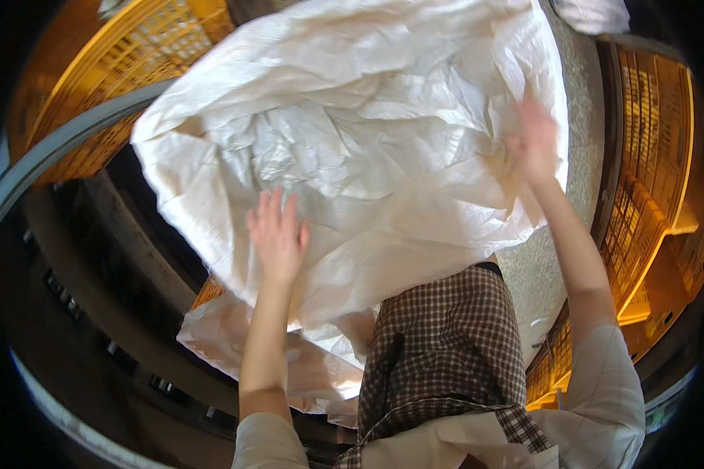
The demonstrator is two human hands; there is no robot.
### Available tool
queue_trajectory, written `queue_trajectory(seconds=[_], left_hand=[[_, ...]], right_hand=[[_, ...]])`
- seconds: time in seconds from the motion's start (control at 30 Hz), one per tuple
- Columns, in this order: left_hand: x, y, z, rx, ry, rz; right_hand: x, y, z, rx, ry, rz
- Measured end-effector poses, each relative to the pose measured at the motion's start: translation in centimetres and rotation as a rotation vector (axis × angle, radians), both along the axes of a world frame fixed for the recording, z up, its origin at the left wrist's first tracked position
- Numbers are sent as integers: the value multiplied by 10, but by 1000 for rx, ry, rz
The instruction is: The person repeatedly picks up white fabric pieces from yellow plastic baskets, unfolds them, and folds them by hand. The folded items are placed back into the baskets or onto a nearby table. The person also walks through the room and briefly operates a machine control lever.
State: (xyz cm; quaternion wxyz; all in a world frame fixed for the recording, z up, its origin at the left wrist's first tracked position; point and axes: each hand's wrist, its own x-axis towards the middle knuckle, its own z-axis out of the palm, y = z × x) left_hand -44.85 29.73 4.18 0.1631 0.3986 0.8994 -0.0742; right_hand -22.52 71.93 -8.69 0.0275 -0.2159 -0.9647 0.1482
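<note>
A large white woven plastic sack (368,234) spreads wide in front of me, its mouth gaping and its inside crumpled. Over the near left part of its inner side lies my left hand (278,238), fingers stretched out and apart, holding nothing. My right hand (536,141) is at the sack's right side, close to the rim. Motion smears its fingers, so whether it grips the sack cannot be made out. The sack's far bottom is hidden by its folds.
Yellow plastic crates (133,70) stand at the far left, and more yellow crates (641,180) are stacked along the right. A grey curved rail (78,137) runs by the left crates. Another pale plastic sheet (289,363) hangs below the sack. Speckled floor (585,148) shows at right.
</note>
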Motion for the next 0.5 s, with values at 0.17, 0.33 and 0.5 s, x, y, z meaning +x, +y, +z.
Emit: queue_trajectory(seconds=[0.17, 0.33, 0.5], left_hand=[[-36, -44, 56, 256, 184, 834], [-75, -113, 26, 481, -126, 1113], [-170, -239, 95, 233, 229, 1169]], right_hand=[[18, 72, 4, -621, -193, -762], [-9, 40, 44, -1353, -432, -810], [-52, -86, 83, -1499, -531, -505]])
